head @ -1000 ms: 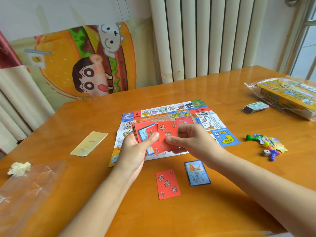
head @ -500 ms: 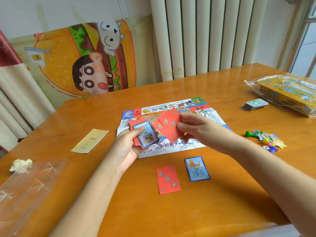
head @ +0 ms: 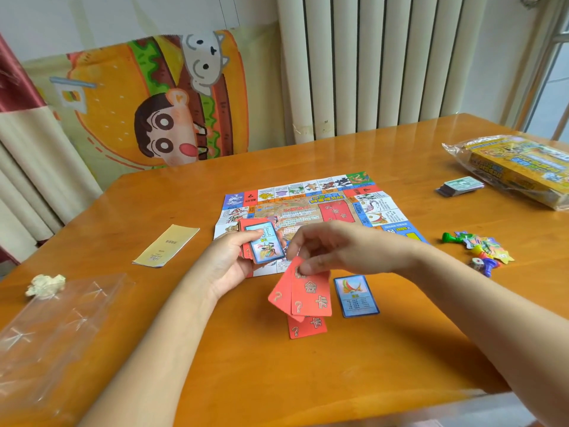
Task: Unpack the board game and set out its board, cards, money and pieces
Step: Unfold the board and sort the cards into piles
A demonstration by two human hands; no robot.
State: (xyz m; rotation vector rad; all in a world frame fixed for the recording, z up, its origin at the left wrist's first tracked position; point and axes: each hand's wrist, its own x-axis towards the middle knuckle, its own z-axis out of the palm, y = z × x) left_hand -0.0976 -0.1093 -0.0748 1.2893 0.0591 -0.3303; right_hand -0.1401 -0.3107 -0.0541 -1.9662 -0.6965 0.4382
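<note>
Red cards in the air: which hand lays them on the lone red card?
Right hand: it pinches the held red cards right over the lone red card lying below. Left hand grips the deck above the board.

Only the person's arms and hands are in view: the left forearm and the right forearm are both bare along their whole visible length, from the lower edge of the view up to the wrist. The left hand and the right hand are bare as well, with slim fingers and smooth backs. The nails and any finer marks on the skin are too small and blurred to tell.
</note>
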